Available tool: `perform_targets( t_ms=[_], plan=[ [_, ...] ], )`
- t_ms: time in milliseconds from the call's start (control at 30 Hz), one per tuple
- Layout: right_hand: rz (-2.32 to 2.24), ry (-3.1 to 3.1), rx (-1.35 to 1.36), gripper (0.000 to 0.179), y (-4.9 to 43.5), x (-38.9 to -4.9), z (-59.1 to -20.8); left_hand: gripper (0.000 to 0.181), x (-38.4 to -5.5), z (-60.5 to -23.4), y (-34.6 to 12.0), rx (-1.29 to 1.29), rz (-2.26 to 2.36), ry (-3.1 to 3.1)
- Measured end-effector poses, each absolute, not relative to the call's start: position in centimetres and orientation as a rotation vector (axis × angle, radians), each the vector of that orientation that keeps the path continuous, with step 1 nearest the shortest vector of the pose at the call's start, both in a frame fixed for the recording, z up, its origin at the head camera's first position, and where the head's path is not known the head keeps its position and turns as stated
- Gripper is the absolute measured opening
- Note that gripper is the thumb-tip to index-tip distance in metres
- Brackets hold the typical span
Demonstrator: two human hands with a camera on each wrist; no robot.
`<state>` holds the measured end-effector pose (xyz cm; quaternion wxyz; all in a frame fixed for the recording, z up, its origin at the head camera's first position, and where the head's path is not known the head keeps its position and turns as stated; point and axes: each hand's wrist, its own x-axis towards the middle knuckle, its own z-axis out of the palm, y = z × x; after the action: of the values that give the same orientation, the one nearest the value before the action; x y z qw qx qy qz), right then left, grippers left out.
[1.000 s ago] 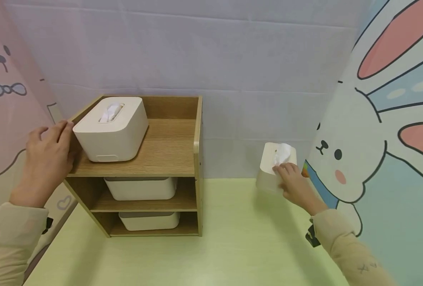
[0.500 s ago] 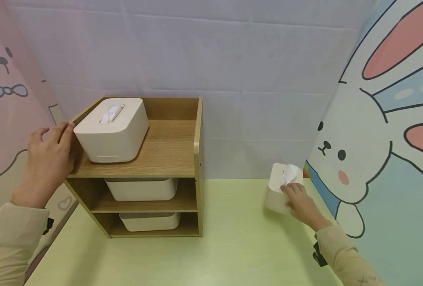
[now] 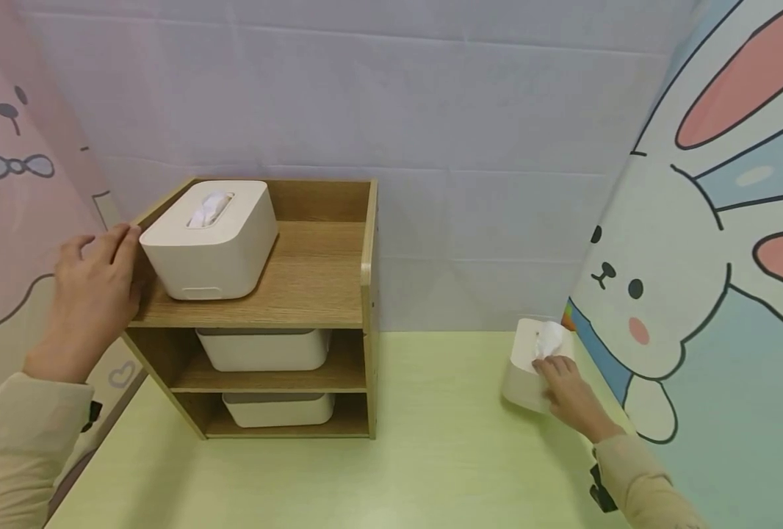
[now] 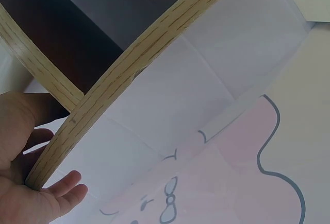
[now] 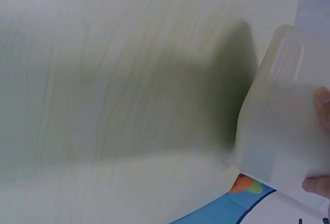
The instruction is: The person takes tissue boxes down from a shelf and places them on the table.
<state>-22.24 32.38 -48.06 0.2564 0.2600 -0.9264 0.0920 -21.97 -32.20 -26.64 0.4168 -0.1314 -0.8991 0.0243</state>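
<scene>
At the right end of the table, my right hand (image 3: pixel 575 395) grips a white tissue box (image 3: pixel 524 382) with a tissue poking out of its slot. Fingertips and thumb lie against the box's wall in the right wrist view. Whether its base touches the table, I cannot tell. My left hand (image 3: pixel 94 297) holds the left side panel of a wooden shelf (image 3: pixel 319 294); in the left wrist view, the thumb and fingers lie on either side of the panel's edge (image 4: pixel 72 126). Close to that hand, a second white tissue box (image 3: pixel 200 270) stands on the shelf's top level.
Two white bins, an upper one (image 3: pixel 266 351) and a lower one (image 3: pixel 282 411), sit in the shelf's lower compartments. The pale green table (image 3: pixel 431 455) stretches between shelf and right hand. A plain cloth (image 3: pixel 471 147) hangs behind; a rabbit-print sheet (image 3: pixel 662 316) borders the right.
The right hand has brought the tissue box down, nearer to me and slightly right, away from the back cloth. The left hand stays on the shelf's side panel.
</scene>
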Motion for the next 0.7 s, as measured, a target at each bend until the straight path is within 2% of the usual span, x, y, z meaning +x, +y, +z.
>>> perform_targets(
  t_ms=[700],
  plan=[
    [0.253,-2.464,0.779,0.061,35.8,-21.8,-50.1,0.061,-22.1,-26.8,-32.3,-0.336,0.064,-2.23]
  ],
)
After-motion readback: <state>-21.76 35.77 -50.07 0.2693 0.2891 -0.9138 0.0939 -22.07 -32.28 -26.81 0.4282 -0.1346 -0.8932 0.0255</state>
